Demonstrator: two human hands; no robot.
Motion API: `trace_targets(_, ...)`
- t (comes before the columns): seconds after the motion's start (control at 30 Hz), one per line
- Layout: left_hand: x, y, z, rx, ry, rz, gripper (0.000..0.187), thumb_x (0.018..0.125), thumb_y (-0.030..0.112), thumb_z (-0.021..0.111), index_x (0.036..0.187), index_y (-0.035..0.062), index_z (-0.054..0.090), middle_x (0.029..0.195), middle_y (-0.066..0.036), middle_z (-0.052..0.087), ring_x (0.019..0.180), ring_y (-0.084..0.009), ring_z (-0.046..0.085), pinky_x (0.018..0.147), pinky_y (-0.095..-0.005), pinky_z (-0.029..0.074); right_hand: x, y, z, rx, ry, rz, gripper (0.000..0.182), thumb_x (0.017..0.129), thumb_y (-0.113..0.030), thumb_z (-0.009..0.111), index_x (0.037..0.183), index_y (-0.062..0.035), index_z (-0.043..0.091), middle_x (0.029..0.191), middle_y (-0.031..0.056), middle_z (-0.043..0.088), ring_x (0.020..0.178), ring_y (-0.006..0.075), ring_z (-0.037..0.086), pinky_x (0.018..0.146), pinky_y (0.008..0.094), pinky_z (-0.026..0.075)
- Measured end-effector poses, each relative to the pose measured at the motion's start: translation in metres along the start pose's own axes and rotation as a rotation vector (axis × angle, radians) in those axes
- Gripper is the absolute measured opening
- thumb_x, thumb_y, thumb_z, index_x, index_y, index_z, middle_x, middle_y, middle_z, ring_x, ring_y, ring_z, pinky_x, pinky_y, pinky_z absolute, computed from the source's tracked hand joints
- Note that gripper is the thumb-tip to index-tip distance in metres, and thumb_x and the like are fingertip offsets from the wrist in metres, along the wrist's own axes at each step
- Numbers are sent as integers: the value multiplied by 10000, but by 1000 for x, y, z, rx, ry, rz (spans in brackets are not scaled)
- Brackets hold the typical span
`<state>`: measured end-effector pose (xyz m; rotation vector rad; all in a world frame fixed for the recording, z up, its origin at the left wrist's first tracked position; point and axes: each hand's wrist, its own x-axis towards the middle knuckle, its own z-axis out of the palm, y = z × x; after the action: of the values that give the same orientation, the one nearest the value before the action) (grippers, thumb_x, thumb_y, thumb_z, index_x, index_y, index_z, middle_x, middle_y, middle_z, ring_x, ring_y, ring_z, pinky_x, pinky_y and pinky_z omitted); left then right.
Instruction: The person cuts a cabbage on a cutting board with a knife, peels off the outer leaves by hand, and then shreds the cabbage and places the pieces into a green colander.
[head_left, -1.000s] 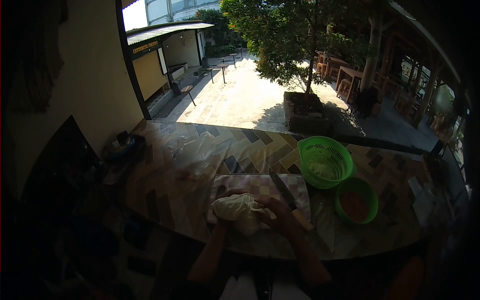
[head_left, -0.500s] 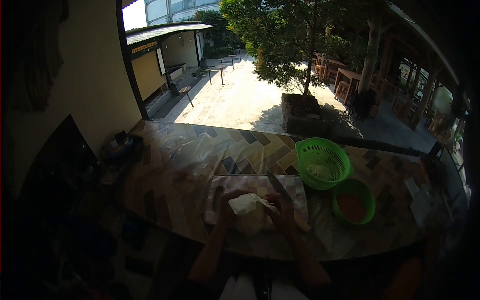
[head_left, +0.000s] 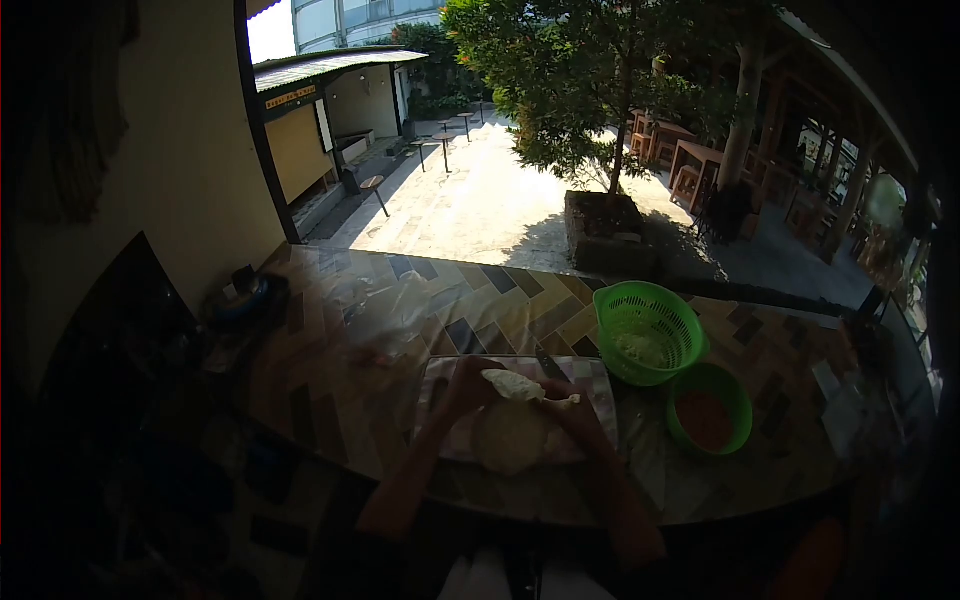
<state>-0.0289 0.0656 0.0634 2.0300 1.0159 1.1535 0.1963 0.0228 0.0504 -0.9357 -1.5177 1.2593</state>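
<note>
A pale, whitish piece (head_left: 514, 385), perhaps a leaf or a sheet, is held up between my two hands over the cutting board. My left hand (head_left: 470, 387) has its fingers wrapped at its left side, and my right hand (head_left: 570, 402) grips its right end. Below them a large pale round thing (head_left: 509, 437) rests at the board's near edge; what it is, I cannot make out. The pink-and-white cutting board (head_left: 602, 385) lies under both hands. Beyond my right hand shows part of a knife blade (head_left: 550, 366).
Right of the board stand a green strainer basket (head_left: 648, 333) with pale bits inside and a green bowl (head_left: 742, 413) with reddish contents. Clear plastic (head_left: 395, 300) lies at the back left of the tiled table (head_left: 330, 410). Dark items sit at the far left.
Both hands have moved slightly up and away from me with the pale piece, which now looks narrower. More of the round thing below shows, and less of the knife.
</note>
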Motion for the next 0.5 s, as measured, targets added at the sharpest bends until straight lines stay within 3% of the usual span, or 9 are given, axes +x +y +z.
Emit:
trace_targets(0.13, 15, 18, -15, 52, -113, 79, 137, 718, 29, 696, 847, -5, 724, 744, -147, 705, 717, -165, 696, 642, -316, 523, 8, 4, -2, -20, -86, -126, 304, 874, -128, 678, 1158, -22, 668, 1015, 76, 713, 911, 115, 641, 796, 284, 510)
trace_targets(0.27, 19, 10, -18, 116, -167, 94, 181, 692, 32, 724, 871, 2, 730, 804, -130, 723, 739, -187, 699, 670, -331, 529, 9, 17, 0, -89, 45, -97, 249, 862, -119, 669, 1085, -13, 699, 942, 71, 727, 900, 101, 643, 796, 286, 507)
trace_targets(0.37, 20, 31, -21, 44, -94, 75, 138, 708, 47, 723, 841, 14, 743, 784, -110, 725, 694, -195, 697, 661, -329, 537, 3, -3, 9, -197, 177, -159, 248, 836, -110, 661, 1058, -7, 706, 923, 93, 730, 899, 110, 651, 780, 297, 508)
trace_targets(0.47, 12, 60, -23, -26, 59, 56, 348, 696, 70, 727, 1041, 26, 714, 956, -148, 723, 872, -233, 700, 757, -337, 531, -4, -24, 26, -373, 348, -390, 299, 811, -104, 655, 1091, -9, 693, 957, 125, 722, 903, 169, 676, 771, 317, 514)
trace_targets(0.5, 9, 65, -17, 72, 212, 98, 443, 701, 77, 731, 1135, 34, 657, 1036, -151, 696, 944, -243, 668, 813, -344, 511, -4, -23, 29, -371, 389, -490, 322, 804, -103, 655, 1111, -10, 685, 976, 135, 718, 908, 195, 683, 776, 322, 515)
